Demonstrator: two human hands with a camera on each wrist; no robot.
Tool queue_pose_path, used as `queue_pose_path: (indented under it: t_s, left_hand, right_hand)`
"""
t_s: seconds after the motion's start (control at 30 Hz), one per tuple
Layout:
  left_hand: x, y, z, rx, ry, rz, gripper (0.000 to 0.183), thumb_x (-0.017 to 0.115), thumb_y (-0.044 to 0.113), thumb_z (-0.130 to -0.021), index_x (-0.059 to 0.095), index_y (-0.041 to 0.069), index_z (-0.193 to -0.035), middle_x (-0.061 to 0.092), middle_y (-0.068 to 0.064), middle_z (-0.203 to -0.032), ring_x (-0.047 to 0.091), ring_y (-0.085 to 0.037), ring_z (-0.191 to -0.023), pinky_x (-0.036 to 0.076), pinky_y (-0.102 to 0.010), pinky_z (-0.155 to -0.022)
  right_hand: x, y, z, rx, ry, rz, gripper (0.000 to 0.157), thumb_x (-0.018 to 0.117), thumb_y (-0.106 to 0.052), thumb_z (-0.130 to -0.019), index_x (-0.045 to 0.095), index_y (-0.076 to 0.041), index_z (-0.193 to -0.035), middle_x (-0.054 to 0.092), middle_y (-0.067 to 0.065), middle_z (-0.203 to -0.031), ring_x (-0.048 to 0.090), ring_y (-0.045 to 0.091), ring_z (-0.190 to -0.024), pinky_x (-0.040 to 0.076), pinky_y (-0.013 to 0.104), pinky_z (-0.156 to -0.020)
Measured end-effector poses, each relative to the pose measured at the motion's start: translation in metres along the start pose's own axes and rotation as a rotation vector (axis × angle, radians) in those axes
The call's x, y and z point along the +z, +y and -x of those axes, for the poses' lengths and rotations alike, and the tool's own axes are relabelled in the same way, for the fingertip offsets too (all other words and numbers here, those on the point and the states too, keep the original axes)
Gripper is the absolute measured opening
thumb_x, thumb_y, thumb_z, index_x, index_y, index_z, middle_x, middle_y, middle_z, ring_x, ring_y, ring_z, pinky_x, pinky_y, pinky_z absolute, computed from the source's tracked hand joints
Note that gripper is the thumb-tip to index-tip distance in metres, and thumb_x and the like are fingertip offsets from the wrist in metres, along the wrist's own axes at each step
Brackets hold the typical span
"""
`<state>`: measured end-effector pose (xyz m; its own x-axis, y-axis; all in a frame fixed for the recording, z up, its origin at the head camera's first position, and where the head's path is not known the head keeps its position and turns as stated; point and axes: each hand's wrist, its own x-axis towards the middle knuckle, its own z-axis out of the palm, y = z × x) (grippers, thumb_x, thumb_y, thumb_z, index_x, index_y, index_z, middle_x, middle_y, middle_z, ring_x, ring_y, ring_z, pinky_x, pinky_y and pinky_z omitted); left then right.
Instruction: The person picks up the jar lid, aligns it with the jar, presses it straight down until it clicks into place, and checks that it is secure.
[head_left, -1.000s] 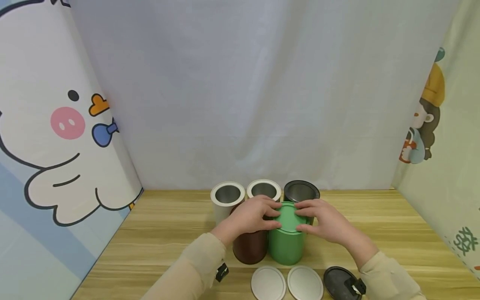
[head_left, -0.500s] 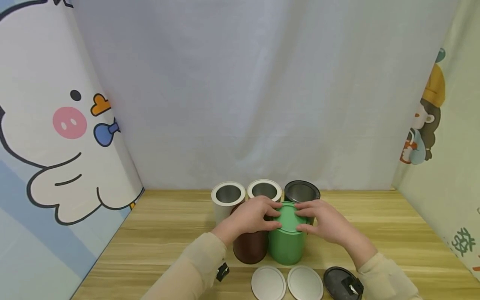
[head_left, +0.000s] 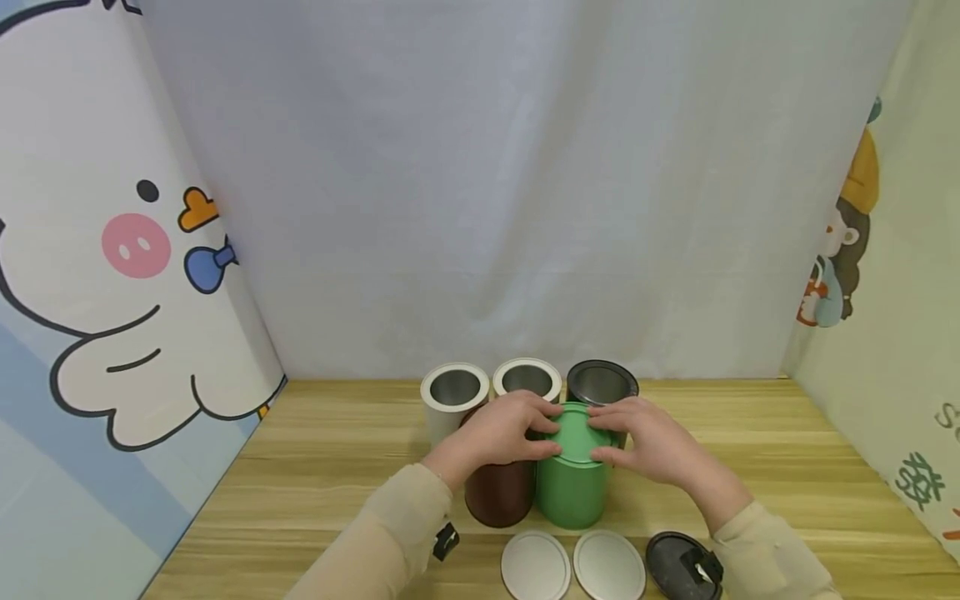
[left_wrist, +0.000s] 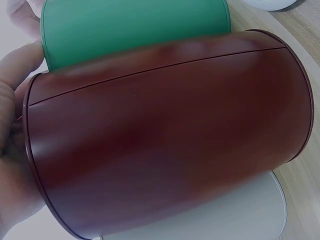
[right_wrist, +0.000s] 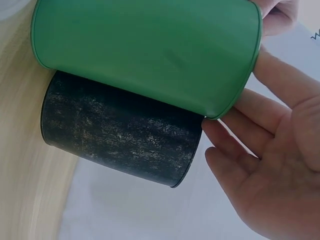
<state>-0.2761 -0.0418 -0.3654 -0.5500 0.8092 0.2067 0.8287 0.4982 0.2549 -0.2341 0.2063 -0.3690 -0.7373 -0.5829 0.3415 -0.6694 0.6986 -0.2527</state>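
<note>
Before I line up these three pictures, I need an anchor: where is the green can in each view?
Head: green can low, just right of centre.
Left wrist: green can at the top, above the brown can.
Right wrist: green can across the top, above the black can.
Shared landmark: wooden tabletop.

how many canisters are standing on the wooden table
5: in the back row, left to right, a left white canister, middle white canister and black canister; in front, a brown canister and green canister. Others could be hidden.
</note>
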Motion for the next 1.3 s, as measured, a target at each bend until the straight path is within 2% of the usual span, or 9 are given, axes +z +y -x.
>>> queue_pose_path:
  t_s: [0.87, 1.3]
  left_hand:
    - [0.0033, -0.0020, -0.0021, -0.014, -0.001, 0.014, 0.032, 0.072, 0.026, -0.093, 0.073, 0.006, -0.117, 0.061, -0.006, -0.135, 0.053, -0.022, -0.127, 0.043, -0.031, -0.105]
    - [0.0047, -0.0032, -0.0005, -0.007, 0.014, 0.029, 0.032, 0.072, 0.026, -0.093, 0.074, 0.005, -0.117, 0.061, -0.007, -0.135, 0.052, -0.023, -0.128, 0.042, -0.032, -0.106]
  right_hand:
    - [-0.0075, -0.0041, -0.0031, 0.001, -0.041, 0.055, 0.041, 0.079, -0.027, -0.085, 0.072, -0.002, -0.118, 0.068, 0.012, -0.122, 0.060, 0.032, -0.107, 0.052, 0.045, -0.087]
    - [-0.0040, -0.0033, -0.0016, -0.010, -0.019, 0.044, 0.041, 0.079, -0.025, -0.086, 0.071, 0.000, -0.118, 0.067, 0.014, -0.123, 0.060, 0.034, -0.108, 0.052, 0.047, -0.088]
